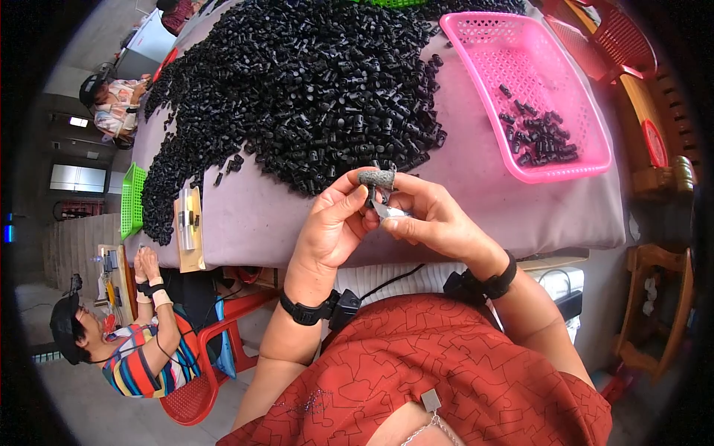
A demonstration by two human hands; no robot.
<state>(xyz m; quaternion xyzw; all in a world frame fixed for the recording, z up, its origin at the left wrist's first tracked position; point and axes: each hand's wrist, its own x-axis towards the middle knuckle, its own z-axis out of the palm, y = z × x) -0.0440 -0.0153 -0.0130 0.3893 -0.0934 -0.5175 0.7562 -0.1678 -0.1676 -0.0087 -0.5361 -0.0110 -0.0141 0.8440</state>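
Over the counter [260, 223]: I've left fingers [354, 201] pinching a small black part [381, 195], right fingers [405, 227] holding a pale pointed piece [392, 212]. Early, I'd judge: pink basket [532, 74] holds few, big heap [320, 82] left.

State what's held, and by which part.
Right hand: silvery pointed piece, pinched at its wider end. Left hand: apparently a small black part; exact grip hidden.

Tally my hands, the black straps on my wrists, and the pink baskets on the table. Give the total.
Hands: 2 (left hand, right hand)
Black wrist straps: 2 (left strap, right strap)
Pink baskets: 1 (pink basket)
Total: 5
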